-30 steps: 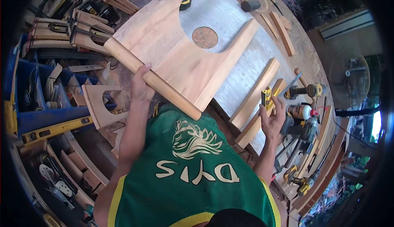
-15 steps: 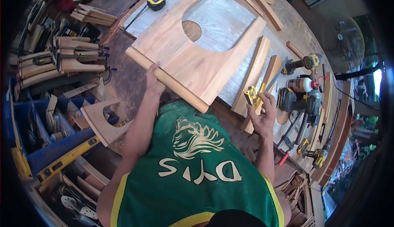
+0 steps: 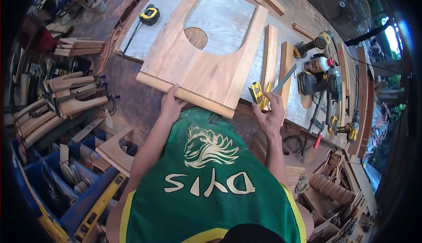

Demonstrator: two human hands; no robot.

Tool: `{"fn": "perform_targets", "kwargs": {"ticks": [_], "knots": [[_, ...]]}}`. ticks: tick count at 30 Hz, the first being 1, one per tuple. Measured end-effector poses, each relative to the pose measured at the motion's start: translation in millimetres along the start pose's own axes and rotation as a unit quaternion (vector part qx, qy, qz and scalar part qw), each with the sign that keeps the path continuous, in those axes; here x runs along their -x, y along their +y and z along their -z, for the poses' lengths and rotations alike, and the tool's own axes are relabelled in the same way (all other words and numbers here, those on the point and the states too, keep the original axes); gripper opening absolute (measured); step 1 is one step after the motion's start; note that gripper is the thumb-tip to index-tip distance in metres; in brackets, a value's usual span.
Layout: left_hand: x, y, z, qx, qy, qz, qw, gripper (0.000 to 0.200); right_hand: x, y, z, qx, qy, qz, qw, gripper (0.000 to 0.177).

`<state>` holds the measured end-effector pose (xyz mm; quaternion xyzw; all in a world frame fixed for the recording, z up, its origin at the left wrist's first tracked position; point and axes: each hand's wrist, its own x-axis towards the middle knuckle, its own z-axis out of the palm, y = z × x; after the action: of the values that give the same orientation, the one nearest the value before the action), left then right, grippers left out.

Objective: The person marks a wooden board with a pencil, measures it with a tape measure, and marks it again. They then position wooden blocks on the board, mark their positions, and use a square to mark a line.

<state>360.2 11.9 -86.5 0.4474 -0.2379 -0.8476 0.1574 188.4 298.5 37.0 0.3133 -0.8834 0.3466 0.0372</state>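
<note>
A U-shaped wooden panel (image 3: 176, 60) lies over the bench, its wide end toward me and edged with a rounded strip (image 3: 200, 100). My left hand (image 3: 172, 104) grips that strip near its middle, thumb on top; the fingers underneath are hidden. To the right of the panel, my right hand (image 3: 271, 113) holds a yellow-and-black combination square (image 3: 258, 94) between thumb and fingers. Its grey blade (image 3: 285, 78) points away to the upper right, over the wooden strips (image 3: 269, 58).
A tape measure (image 3: 149, 15) sits on the grey board (image 3: 132, 45). Drills (image 3: 314, 45), a glue bottle (image 3: 318, 64) and a clamp (image 3: 317, 133) lie at right. Clamped wooden parts (image 3: 79, 95), a blue divided bin (image 3: 48, 164) and a yellow level (image 3: 99, 208) are at left.
The view has shifted, and the panel appears turned slightly, its near edge more level. My left hand stays on the strip. My right hand and the square have come nearer to the panel.
</note>
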Motion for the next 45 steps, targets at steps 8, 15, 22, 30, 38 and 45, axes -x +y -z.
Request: {"fn": "perform_targets", "kwargs": {"ticks": [8,15,22,30,38,45], "knots": [[44,34,42,-0.329,-0.068,-0.033,0.941,0.027,27,19,21,0.144,-0.027,-0.057,0.988,0.05],[25,129,-29,-0.488,0.044,-0.437,0.754,0.032,22,90,55,0.151,-0.107,-0.063,0.981,0.05],[-138,215,-83,-0.67,0.17,-0.53,0.492,0.074,-15,149,89,0.112,-0.196,0.003,0.974,0.058],[-201,261,-106,-0.78,0.212,-0.308,0.501,0.096,-31,185,108,0.124,-0.23,-0.049,0.964,0.058],[-138,253,-97,-0.527,0.231,-0.459,0.677,0.082,-5,176,104,0.161,-0.131,-0.1,0.973,0.05],[79,99,-126,-0.609,-0.246,-0.304,0.69,0.092,-68,-2,17,-0.253,-0.186,-0.023,0.949,0.038]]}}
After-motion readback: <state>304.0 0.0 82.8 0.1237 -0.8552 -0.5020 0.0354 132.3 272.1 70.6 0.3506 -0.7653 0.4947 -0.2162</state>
